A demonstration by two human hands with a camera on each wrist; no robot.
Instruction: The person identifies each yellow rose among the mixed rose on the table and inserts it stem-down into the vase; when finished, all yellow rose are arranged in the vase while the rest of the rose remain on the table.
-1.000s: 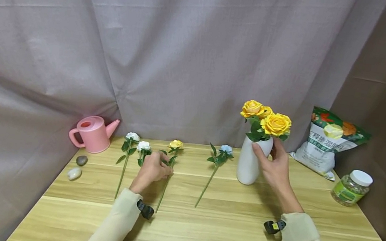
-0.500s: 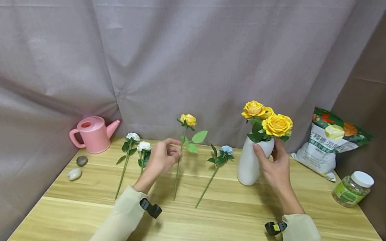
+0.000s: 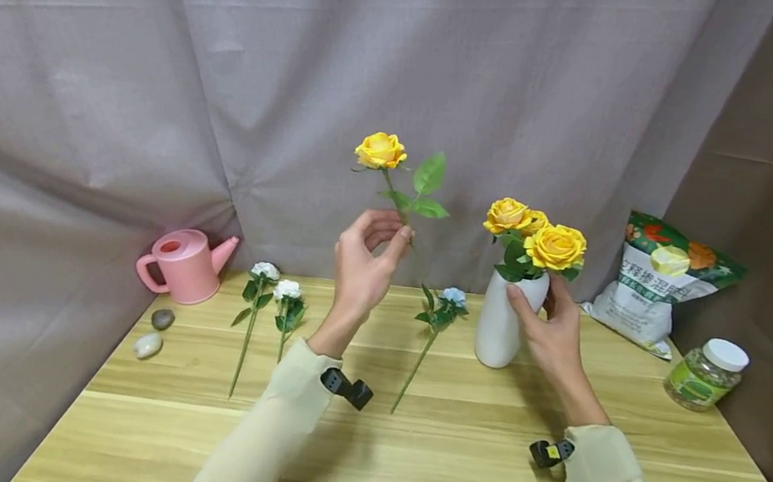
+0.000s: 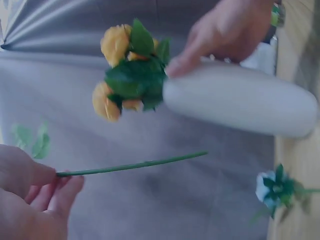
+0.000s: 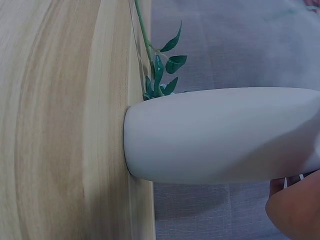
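My left hand [image 3: 368,259] pinches the stem of a single yellow rose [image 3: 380,151] between thumb and fingers, holding it up above the table. In the left wrist view its bare green stem [image 4: 130,167] points toward the vase. My right hand [image 3: 555,327] grips the upper part of the white vase [image 3: 499,326], thumb in front, fingers behind. Upright on the table, the vase holds several yellow roses [image 3: 556,248] with dark green leaves at its mouth. Between my hands lies a blue flower [image 3: 453,298], stem toward me.
Two white flowers [image 3: 265,272] lie left of my left arm. Farther left are a pink watering can [image 3: 188,269] and two stones [image 3: 148,345]. On the right stand a fertilizer bag [image 3: 639,294] and a jar with a white lid [image 3: 705,376]. A grey curtain [image 3: 304,93] hangs behind.
My left hand has picked the yellow rose up off the table, raising it and moving it rightward toward the vase. The right hand stays on the vase.
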